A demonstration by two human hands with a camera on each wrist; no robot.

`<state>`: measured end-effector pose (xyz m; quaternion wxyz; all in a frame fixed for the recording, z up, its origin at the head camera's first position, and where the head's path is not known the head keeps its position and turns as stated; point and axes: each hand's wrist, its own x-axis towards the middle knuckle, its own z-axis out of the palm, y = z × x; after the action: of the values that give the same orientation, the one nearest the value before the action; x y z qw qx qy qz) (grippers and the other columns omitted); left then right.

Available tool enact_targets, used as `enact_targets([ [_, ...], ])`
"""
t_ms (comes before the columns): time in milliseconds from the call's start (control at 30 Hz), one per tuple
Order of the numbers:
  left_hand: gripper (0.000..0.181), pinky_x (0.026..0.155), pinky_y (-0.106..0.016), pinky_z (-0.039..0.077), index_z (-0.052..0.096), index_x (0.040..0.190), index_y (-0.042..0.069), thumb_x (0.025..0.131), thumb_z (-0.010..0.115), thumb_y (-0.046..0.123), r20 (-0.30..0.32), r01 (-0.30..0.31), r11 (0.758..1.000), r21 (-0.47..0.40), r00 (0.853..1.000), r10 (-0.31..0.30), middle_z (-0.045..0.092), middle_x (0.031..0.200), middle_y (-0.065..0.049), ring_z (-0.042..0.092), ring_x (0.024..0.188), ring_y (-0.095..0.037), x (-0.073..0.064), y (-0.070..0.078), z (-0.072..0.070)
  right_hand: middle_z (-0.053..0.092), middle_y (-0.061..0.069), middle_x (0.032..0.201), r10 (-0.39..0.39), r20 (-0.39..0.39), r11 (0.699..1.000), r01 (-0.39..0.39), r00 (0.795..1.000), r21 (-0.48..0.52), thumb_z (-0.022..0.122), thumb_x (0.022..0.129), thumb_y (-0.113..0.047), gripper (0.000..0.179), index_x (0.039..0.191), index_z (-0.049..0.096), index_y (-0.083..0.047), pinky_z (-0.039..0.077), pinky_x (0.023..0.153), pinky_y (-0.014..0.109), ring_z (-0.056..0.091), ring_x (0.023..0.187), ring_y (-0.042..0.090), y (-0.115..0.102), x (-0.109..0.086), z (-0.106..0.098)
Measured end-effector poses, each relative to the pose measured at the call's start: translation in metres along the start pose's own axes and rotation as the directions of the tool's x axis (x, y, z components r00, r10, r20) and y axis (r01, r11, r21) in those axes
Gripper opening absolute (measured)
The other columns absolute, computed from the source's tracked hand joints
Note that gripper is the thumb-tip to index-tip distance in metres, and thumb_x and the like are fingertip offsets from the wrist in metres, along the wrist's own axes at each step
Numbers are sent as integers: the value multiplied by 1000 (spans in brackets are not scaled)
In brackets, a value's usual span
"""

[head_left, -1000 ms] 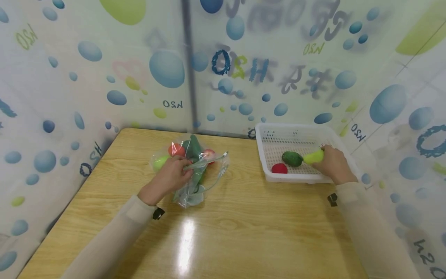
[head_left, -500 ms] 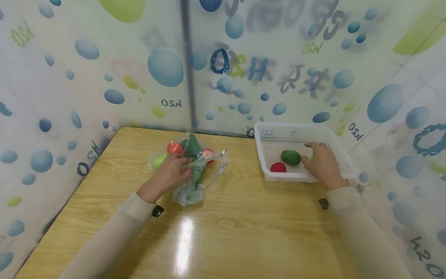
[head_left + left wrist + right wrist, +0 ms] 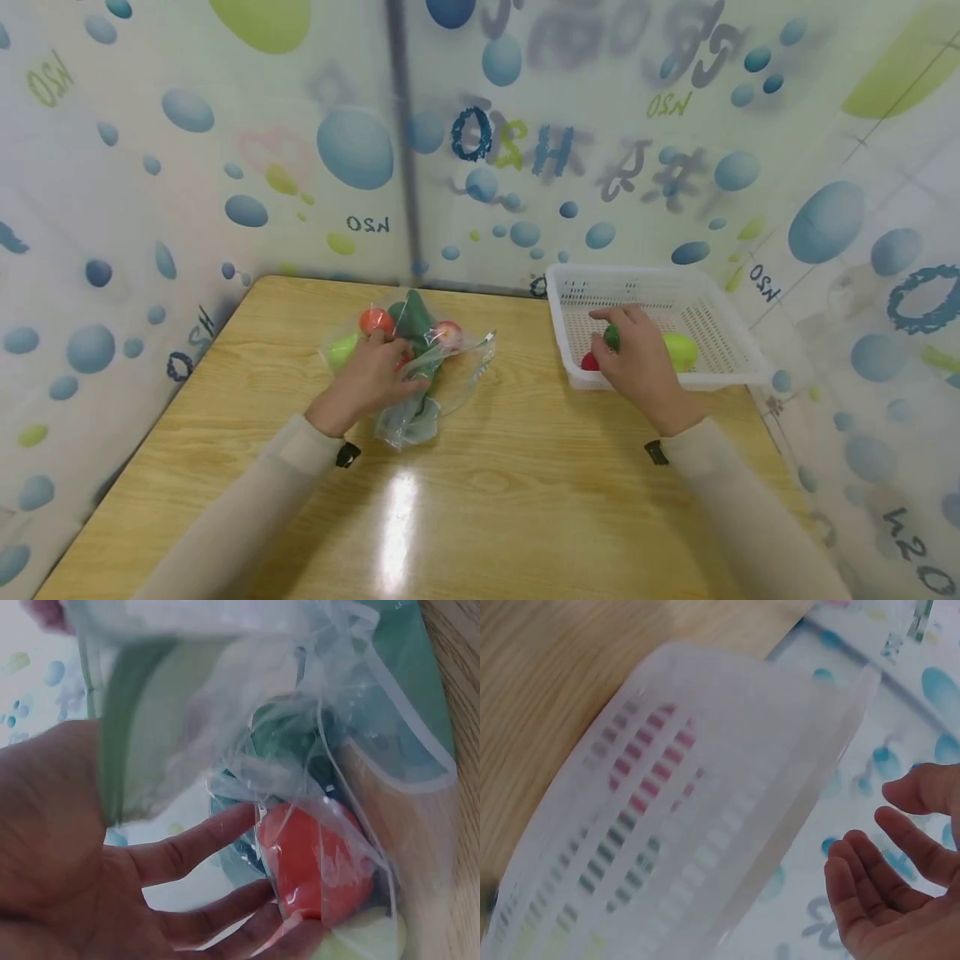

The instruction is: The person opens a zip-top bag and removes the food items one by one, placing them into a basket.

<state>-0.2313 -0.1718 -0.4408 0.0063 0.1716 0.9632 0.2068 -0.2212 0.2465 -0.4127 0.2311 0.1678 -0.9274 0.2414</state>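
Observation:
My left hand [image 3: 367, 379] rests at a clear zip bag [image 3: 411, 425] on the left of the table. Its fingers are spread and fairly straight, touching the bag beside a red fruit [image 3: 315, 859]. Through the plastic show an orange-red round fruit [image 3: 376, 320], a long dark-green vegetable [image 3: 417, 315], a red-and-pale apple [image 3: 448, 334] and a light-green piece [image 3: 341, 352]. My right hand [image 3: 637, 362] hovers over the white basket [image 3: 557, 317] with loosely bent, apart fingers and nothing between them. Below it, partly hidden, lie a dark-green fruit [image 3: 612, 337] and a red piece [image 3: 589, 362].
A yellow-green pear-like fruit [image 3: 681, 353] lies in the basket, right of my right hand. The wooden table [image 3: 510, 475] ends at a patterned wall sheet [image 3: 487, 242] at the back. The bag's open mouth [image 3: 483, 354] faces right.
My right hand has let go of the yellow-green fruit in the basket and moved left over the dark-green one. My left hand's fingers have loosened from the bag's edge and spread.

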Motion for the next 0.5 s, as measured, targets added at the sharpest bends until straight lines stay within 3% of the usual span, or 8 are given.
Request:
enact_targets([
  [100,36,101,-64,53,77,105,6,91,95,34,-28,-47,998,52,998,49,76,106,-14,64,112,-43,4,-6,7,76,26,130,-79,-4,996,79,997,46,80,102,3,30,132,77,4,68,101,59,75,117,43,-16,-2,10],
  [167,28,102,-65,50,77,99,8,88,93,27,-68,-96,992,80,993,101,79,102,-10,63,111,-42,12,-21,22,76,23,130,-136,-2,988,135,991,79,82,101,2,30,131,77,2,68,102,58,76,122,42,-26,-4,17],
  [267,18,100,-63,50,80,100,7,89,89,17,-110,-123,989,77,985,131,82,105,-11,61,109,-42,22,-40,37,77,21,129,-218,6,966,215,976,146,83,101,3,30,131,78,2,68,101,55,76,121,39,-43,-5,26],
  [333,18,96,-61,50,82,105,5,90,86,14,-125,-115,991,60,985,122,82,105,-13,61,106,-41,26,-47,43,77,19,131,-269,21,949,262,963,178,83,102,2,30,132,78,1,68,101,53,76,122,36,-54,-5,32],
  [500,18,96,-60,51,81,111,4,97,80,15,-129,-82,997,-4,988,81,79,103,-16,64,110,-43,22,-40,36,75,15,138,-382,77,906,356,921,231,83,105,-4,31,135,76,-2,69,106,46,76,128,31,-81,-3,45],
])
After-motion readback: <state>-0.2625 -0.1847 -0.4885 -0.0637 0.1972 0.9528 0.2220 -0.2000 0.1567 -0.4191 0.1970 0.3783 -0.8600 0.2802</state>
